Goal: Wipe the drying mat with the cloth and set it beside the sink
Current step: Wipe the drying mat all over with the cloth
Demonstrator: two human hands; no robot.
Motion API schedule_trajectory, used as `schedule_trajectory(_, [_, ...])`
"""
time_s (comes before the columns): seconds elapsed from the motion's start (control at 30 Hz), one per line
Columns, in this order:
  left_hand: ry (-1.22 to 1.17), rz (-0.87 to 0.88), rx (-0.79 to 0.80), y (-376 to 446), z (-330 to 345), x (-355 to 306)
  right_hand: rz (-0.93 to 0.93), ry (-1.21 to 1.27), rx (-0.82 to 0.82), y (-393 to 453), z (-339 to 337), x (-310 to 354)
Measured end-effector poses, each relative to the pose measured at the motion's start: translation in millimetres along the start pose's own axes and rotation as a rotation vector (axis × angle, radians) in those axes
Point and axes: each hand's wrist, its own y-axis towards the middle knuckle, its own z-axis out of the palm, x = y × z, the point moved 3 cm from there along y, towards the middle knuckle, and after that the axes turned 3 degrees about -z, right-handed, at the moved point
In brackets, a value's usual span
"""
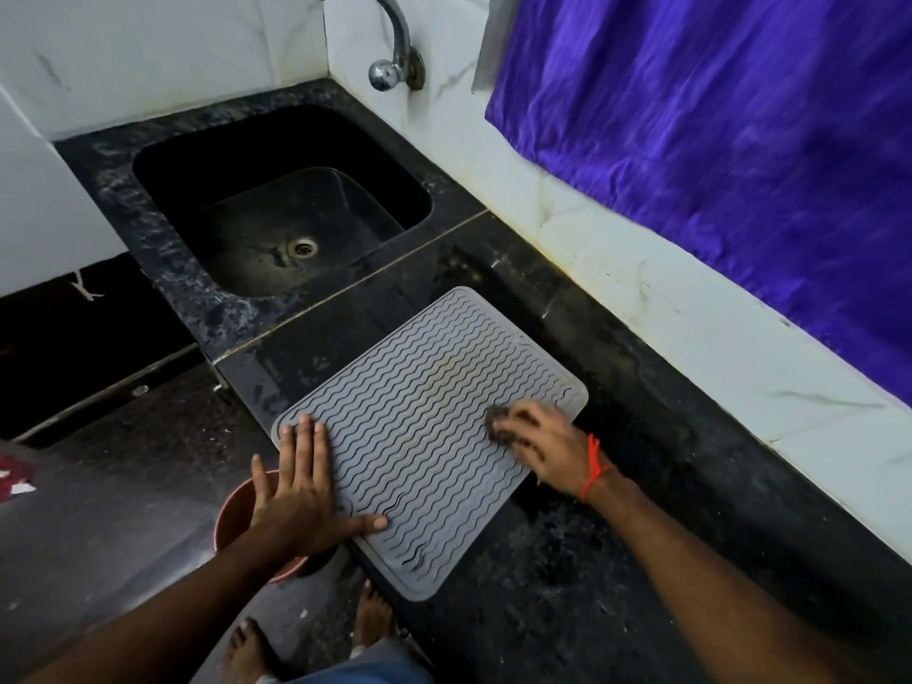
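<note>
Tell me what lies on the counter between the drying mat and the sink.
Nothing visible does. The drying mat lies flat on the black counter, and the bare strip up to the sink holds no object. The left hand presses the mat's edge; the right hand rubs a dark cloth on it.

ribbed matt drying mat (429,427), glossy stone counter (567,585)

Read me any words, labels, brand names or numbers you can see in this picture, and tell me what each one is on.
There is no readable text in this view.
Drying mat: only a raised wavy pattern, no lettering visible.
Tap, sink and curtain: no marks or labels show.
Cloth under the right hand and the bucket behind the left hand: nothing printed shows.
</note>
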Motion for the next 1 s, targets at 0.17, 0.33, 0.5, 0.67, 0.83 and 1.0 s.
schedule_trajectory(0.17, [-0.013, 0.000, 0.014, 1.5, -1.1, 0.2, 0.125, -0.064, -0.092, -10.1, -8.1, -49.1])
schedule_trajectory(0.33, [-0.012, 0.003, 0.022, -0.6, -0.1, -0.2, 0.599, -0.059, -0.216, 2.8, -39.3, -109.9])
schedule_trajectory(0.5, [-0.011, 0.026, 0.012, 2.1, 1.9, -2.6, 0.313, -0.049, -0.131, 20.3, -11.4, -50.4])
schedule_trajectory(0.67, [-0.006, 0.008, -0.026, 2.5, 2.2, 0.9, 0.473, -0.051, -0.202, 21.5, -16.0, -74.1])
schedule_trajectory(0.83, [-0.007, 0.017, -0.035, 5.1, 5.4, 3.7, 0.607, 0.062, -0.383, 30.4, -35.3, -69.0])
schedule_trajectory(1.0, [0.085, 0.302, -0.292, -15.6, 16.8, -3.9, 0.804, 0.352, -0.777, 7.9, -53.5, -61.2])
